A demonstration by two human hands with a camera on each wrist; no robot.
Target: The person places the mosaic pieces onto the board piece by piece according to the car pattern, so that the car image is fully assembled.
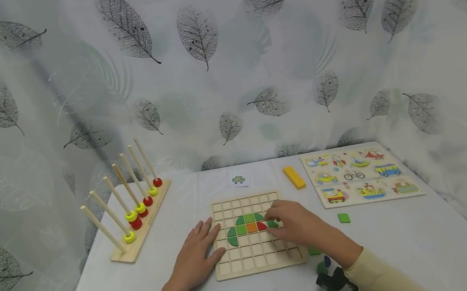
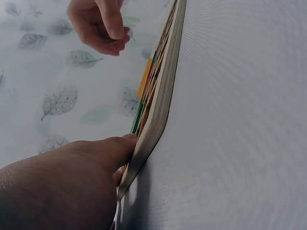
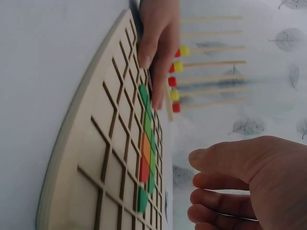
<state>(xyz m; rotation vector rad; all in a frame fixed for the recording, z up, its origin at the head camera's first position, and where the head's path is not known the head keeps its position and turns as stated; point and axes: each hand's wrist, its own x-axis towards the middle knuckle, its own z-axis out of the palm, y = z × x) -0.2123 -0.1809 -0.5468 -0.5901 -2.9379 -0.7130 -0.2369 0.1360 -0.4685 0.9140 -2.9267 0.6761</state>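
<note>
My right hand [image 1: 300,226] hovers over the grid board [image 1: 255,258], fingers curled loosely just right of the green piece [image 1: 272,223] ending the coloured row. My left hand [image 1: 196,259] lies flat, fingers relaxed, steadying the board's left edge on the worktop [image 1: 410,239].

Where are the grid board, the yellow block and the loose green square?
grid board [image 1: 251,266], head view, bare lower rows.
yellow block [image 1: 294,177], head view, middle of its top face.
loose green square [image 1: 344,218], head view, centre of the tile.
</note>
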